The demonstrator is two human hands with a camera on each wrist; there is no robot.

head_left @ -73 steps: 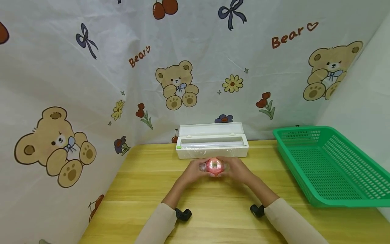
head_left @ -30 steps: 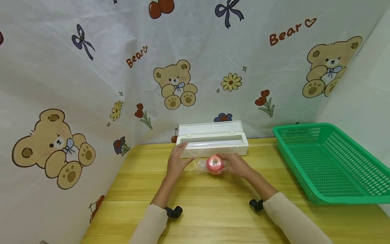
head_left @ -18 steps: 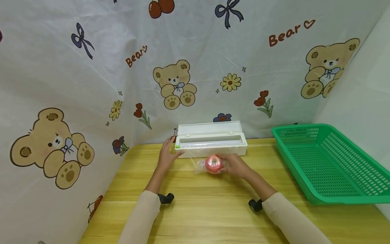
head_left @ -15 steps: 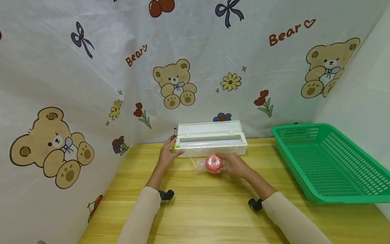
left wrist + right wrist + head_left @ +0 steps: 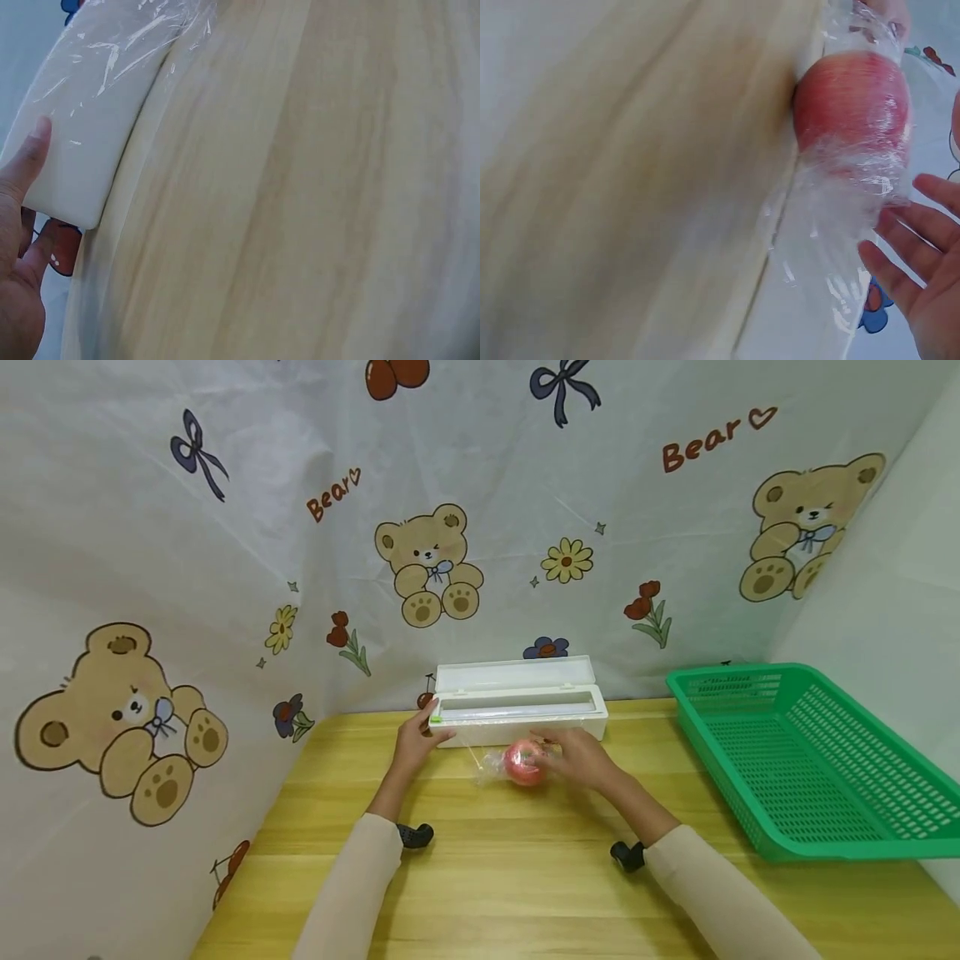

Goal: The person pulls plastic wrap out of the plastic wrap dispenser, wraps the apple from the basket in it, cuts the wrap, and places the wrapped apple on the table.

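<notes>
A red apple [image 5: 517, 770] wrapped in clear cling film [image 5: 491, 766] sits in front of a white cling film box [image 5: 487, 734], whose lid stands raised. My left hand [image 5: 411, 747] grips the box's left end, thumb on the front face and fingers round behind, as the left wrist view shows on the white box [image 5: 82, 150]. My right hand [image 5: 587, 760] is at the apple's right side. In the right wrist view, the right hand [image 5: 922, 259] has its fingers spread beside the wrapped apple [image 5: 851, 101], fingertips right at the loose film [image 5: 817, 247].
To the right stands a green plastic basket [image 5: 787, 852] with slotted walls. Everything rests on a wood-grain table [image 5: 510, 893]. A white cloth backdrop [image 5: 510, 468] with printed bears rises behind the box. A strip of film runs from the box towards the apple.
My left hand has left the apple and moved left and back to the box's end. The right hand's fingers have loosened from the apple, which stays in place.
</notes>
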